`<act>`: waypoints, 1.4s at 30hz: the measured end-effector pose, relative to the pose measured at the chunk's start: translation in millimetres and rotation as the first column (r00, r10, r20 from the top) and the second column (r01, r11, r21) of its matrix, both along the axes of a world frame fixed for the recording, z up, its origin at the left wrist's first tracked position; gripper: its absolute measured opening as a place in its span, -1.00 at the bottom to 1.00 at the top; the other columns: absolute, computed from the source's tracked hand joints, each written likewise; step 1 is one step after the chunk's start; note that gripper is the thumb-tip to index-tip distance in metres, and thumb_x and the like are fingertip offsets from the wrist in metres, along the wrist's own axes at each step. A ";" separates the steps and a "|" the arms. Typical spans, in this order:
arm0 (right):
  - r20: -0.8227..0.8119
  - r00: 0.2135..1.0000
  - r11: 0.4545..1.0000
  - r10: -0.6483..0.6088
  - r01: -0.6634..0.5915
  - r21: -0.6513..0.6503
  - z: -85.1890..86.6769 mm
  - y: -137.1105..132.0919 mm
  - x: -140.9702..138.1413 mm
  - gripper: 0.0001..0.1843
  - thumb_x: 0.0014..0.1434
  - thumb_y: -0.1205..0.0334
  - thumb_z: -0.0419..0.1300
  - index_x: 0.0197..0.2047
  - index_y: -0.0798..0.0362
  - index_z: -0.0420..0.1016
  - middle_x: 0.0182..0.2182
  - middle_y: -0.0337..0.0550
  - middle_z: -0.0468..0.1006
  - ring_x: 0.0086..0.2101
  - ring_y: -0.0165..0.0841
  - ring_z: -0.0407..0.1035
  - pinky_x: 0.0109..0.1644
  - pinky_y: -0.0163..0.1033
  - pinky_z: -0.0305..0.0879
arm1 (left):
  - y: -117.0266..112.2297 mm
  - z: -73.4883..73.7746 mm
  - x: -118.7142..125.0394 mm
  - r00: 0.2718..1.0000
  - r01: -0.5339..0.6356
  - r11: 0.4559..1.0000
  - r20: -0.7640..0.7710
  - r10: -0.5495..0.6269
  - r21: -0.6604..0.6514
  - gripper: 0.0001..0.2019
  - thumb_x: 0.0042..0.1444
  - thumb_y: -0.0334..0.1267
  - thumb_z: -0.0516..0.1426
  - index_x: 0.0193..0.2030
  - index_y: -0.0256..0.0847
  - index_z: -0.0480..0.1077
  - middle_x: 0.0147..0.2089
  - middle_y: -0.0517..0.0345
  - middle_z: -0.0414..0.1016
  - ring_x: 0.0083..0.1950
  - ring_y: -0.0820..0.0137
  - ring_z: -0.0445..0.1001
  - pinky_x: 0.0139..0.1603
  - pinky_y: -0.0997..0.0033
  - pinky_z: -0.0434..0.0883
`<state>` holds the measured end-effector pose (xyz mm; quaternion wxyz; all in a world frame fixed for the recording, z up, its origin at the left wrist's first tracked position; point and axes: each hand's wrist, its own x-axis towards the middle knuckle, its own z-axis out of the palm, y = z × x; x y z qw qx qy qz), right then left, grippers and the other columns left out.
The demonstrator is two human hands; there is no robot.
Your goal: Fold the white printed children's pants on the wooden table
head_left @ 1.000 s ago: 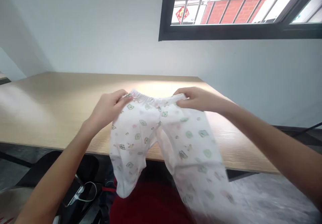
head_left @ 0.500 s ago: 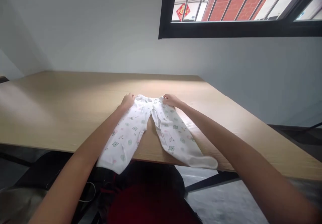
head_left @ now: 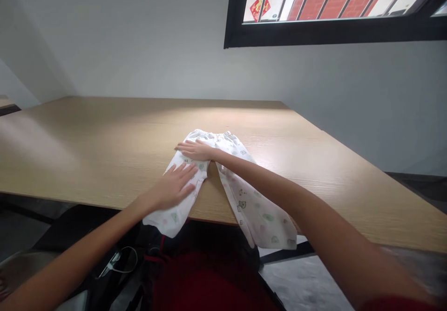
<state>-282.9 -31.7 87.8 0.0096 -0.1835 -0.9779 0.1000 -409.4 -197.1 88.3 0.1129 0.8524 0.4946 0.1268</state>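
Note:
A small pair of white pants (head_left: 228,183) with a printed animal pattern lies spread on the table, its gathered waistband at the far side. Both leg ends hang over the near table edge. My left hand (head_left: 172,185) rests flat on the middle of the left leg, fingers spread. Just beyond it, my right hand (head_left: 195,150) reaches across and lies flat on the upper left leg, fingers stretched out to the left. Neither hand grips the cloth. My right forearm covers part of the right leg.
The wooden table (head_left: 104,152) reaches back to a pale wall (head_left: 139,36). A barred window (head_left: 314,31) with a dark frame is at the upper right. Below the near edge, at left, are a dark seat (head_left: 73,227) and a white cable (head_left: 131,260).
Both hands have let go of the waistband. My left hand has come down the left leg, and my right hand has crossed over onto it. The right leg's end has shifted and hangs lower.

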 end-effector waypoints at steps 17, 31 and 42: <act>-0.103 0.939 0.837 -0.329 0.239 -0.491 51.4 -13.2 133.6 -0.56 0.23 0.15 -0.03 0.18 -0.14 0.22 0.17 -0.35 0.15 0.11 -0.23 0.11 0.17 -0.06 0.09 | 45.4 42.4 97.4 0.978 0.190 0.981 0.084 -0.193 0.035 -0.58 0.26 -0.17 -0.23 0.13 -0.30 0.21 0.19 0.02 0.24 0.20 0.32 0.19 0.20 0.31 0.16; -0.050 0.980 0.978 -0.194 0.189 -0.086 7.1 27.1 140.4 -0.45 0.32 0.06 -0.31 0.31 0.04 -0.09 0.26 -0.25 -0.11 0.24 -0.34 -0.24 0.29 -0.10 -0.30 | -62.8 -2.9 156.1 0.942 0.302 0.930 0.084 -0.325 0.211 -0.35 0.12 0.11 -0.07 0.19 -0.37 0.10 0.22 -0.12 0.17 0.20 0.16 0.19 0.22 0.24 0.15; -0.291 0.867 0.905 -0.404 0.425 0.013 3.9 16.1 141.1 -0.56 0.23 0.27 -0.11 0.15 0.12 0.24 0.14 -0.08 0.20 0.14 -0.21 0.03 0.19 -0.05 0.00 | -73.1 -8.5 241.8 0.946 -0.094 0.764 -0.182 0.268 0.638 -0.74 0.11 -0.34 -0.05 -0.08 -0.35 0.32 -0.29 -0.16 0.47 -0.35 0.13 0.49 -0.43 0.17 0.40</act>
